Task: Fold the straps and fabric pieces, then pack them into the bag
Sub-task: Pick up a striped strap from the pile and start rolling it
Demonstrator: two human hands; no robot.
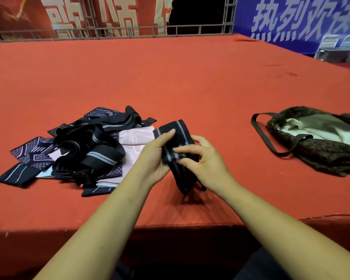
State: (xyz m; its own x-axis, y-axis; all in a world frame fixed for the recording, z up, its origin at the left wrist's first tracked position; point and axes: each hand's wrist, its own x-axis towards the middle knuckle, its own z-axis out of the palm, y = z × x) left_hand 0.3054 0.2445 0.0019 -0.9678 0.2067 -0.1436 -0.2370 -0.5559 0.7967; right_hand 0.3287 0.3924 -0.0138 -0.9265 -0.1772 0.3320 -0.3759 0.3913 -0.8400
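A black strap with grey stripes [178, 132] is folded over and held up in front of me, just above the red surface. My left hand [157, 156] grips it from the left, fingers across its upper part. My right hand [200, 156] pinches its middle from the right, and the strap's lower end hangs down toward the surface. A pile of black straps and patterned navy and pink fabric pieces [79, 152] lies to the left of my hands. A dark mottled bag [319, 144] with a pale lining lies open on the right, its black handle looped toward me.
The red carpeted platform [190, 77] stretches far ahead. Its front edge runs just below my forearms. A metal railing [129, 31] and red and blue banners stand at the back. Grey boxes [339, 51] sit at the far right.
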